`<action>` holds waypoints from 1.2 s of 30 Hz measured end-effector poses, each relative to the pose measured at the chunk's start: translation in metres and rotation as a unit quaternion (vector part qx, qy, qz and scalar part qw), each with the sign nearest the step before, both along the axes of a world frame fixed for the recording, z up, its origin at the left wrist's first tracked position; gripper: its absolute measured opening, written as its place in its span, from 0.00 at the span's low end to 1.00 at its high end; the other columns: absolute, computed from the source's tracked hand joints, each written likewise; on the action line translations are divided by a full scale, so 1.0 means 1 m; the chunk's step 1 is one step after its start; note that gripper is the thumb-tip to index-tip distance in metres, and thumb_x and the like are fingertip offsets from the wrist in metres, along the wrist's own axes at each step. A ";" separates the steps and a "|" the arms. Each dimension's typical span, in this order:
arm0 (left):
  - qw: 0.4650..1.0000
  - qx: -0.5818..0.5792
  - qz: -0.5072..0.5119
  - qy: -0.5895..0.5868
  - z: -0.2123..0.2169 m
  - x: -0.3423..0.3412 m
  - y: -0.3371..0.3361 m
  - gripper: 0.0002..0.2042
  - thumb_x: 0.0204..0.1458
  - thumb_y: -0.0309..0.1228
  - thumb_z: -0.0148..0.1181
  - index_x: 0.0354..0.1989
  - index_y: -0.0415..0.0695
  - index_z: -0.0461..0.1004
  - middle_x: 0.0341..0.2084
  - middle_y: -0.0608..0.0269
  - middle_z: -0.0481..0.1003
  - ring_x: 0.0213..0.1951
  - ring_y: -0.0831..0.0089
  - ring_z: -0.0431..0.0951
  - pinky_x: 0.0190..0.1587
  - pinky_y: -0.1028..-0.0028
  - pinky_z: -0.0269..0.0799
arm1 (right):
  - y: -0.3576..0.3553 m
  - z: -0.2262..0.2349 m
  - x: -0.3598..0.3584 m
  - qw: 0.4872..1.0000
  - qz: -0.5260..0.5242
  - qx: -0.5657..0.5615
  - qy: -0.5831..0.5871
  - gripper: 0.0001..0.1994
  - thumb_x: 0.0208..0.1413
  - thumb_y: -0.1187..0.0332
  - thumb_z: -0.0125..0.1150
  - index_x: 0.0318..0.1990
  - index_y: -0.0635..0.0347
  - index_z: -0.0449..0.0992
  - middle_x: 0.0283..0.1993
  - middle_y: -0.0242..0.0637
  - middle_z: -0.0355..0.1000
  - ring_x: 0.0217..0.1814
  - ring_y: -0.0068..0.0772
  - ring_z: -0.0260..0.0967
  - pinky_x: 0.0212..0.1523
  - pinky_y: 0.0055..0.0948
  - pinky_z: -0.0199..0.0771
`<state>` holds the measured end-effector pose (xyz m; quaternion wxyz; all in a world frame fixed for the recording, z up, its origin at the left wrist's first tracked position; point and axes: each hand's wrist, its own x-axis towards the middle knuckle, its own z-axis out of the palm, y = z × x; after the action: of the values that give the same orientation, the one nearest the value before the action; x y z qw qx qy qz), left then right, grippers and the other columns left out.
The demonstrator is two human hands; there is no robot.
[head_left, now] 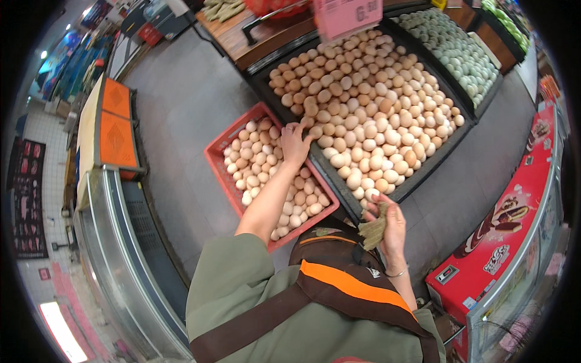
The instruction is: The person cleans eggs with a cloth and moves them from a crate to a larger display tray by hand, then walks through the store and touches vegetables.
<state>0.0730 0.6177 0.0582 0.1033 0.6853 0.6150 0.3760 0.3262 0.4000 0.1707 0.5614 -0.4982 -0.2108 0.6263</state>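
My left hand (pixel 295 144), with a ring on one finger, reaches over the red crate to the near left edge of a black display bin (pixel 339 192) heaped with brown eggs (pixel 369 130). Its thumb and forefinger close around an egg (pixel 315 132) at that edge; the other fingers are partly hidden. The red plastic crate (pixel 270 245), full of similar eggs (pixel 254 154), stands against the bin's left side. At the bin's near corner my right hand (pixel 394 233) grips a crumpled olive-brown cloth (pixel 373 228). Its fingertips are beside an egg (pixel 370 194) there.
Beyond the brown eggs is another bin of pale bluish eggs (pixel 451 54). A pink price sign (pixel 348 18) hangs over the far side. A red freezer (pixel 496 224) stands at the right, a glass-topped case (pixel 115 242) at the left. A brown bag (pixel 339 260) hangs at my front.
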 end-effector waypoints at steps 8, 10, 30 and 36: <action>0.978 -0.208 0.008 0.016 -0.006 -0.133 -0.069 0.10 0.51 0.33 0.61 0.34 0.39 0.79 0.33 0.49 0.76 0.36 0.53 0.75 0.42 0.62 0.72 | 0.011 0.013 0.037 0.976 0.144 -0.032 -0.161 0.24 0.68 0.49 0.39 0.46 0.62 0.73 0.53 0.40 0.70 0.48 0.32 0.69 0.48 0.29 0.71; 0.954 -0.296 -0.018 0.052 -0.012 -0.152 -0.093 0.10 0.52 0.33 0.60 0.32 0.37 0.79 0.32 0.47 0.76 0.34 0.52 0.76 0.42 0.62 0.73 | 0.009 -0.007 0.039 0.911 0.133 0.032 -0.388 0.22 0.69 0.52 0.41 0.36 0.61 0.74 0.38 0.30 0.72 0.35 0.19 0.65 0.36 0.21 0.67; 0.909 -0.295 -0.065 0.289 -0.030 -0.153 -0.159 0.21 0.41 0.38 0.66 0.46 0.49 0.78 0.43 0.56 0.75 0.51 0.61 0.72 0.52 0.62 0.68 | -0.006 -0.002 0.014 0.990 0.077 -0.048 -0.109 0.23 0.68 0.52 0.43 0.45 0.67 0.74 0.40 0.33 0.75 0.40 0.21 0.70 0.41 0.22 0.71; 0.956 -0.255 -0.068 0.131 -0.022 -0.152 -0.170 0.20 0.43 0.34 0.66 0.48 0.46 0.76 0.43 0.54 0.76 0.44 0.59 0.76 0.49 0.64 0.72 | 0.002 -0.007 0.005 0.992 0.085 -0.043 -0.083 0.23 0.68 0.53 0.44 0.49 0.68 0.73 0.45 0.36 0.75 0.44 0.24 0.72 0.47 0.24 0.71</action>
<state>-0.0787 0.4480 0.0365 0.2190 0.7195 0.6505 0.1055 0.3315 0.4022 0.1642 0.4648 -0.5523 -0.2708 0.6369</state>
